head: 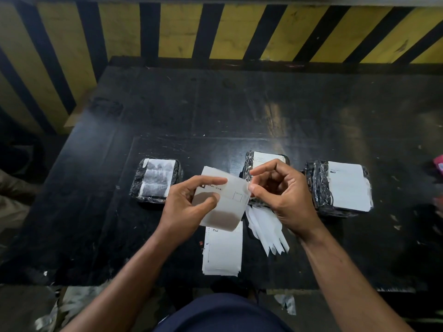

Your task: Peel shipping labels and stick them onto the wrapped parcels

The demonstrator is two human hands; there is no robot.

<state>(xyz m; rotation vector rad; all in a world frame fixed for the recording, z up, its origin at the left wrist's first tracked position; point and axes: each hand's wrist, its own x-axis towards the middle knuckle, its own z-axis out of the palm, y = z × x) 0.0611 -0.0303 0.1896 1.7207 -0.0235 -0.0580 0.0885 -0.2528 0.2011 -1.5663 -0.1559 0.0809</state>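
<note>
Both hands are holding one label sheet (221, 200) up over the black table (239, 104). The left hand (189, 204) is gripping the sheet's left part, forefinger stretched along its upper face and thumb pressing lower down; the right hand (280, 195) is pinching the sheet's right edge between thumb and forefinger, the other fingers curled. Whether the label is already parting from its backing there is hard to tell — the sheet looks translucent and the printing on it is too faint to read.

There are no open containers here, only three wrapped parcels in dark, shiny film. Left of the held sheet, the left parcel (157, 179) is lying well apart from the hands, with a pale smudged patch on top. Just beyond the right hand, the middle parcel (257, 161) is mostly hidden by the fingers and the sheet; a white label is showing on its far end. Right of the right hand, the right parcel (340, 186) is carrying a large white label across its top.

Directly beneath the held sheet and toward the person, a stack of labels (223, 252) is lying flat, its upper end covered by the sheet. Under the right wrist, a fan of white backing strips (266, 231) is spreading out, partly hidden by the hand.

Beyond the table a yellow-and-black striped wall (215, 27) is running across — and at the far right edge a pink object (439, 165) is cut off, unidentifiable.
</note>
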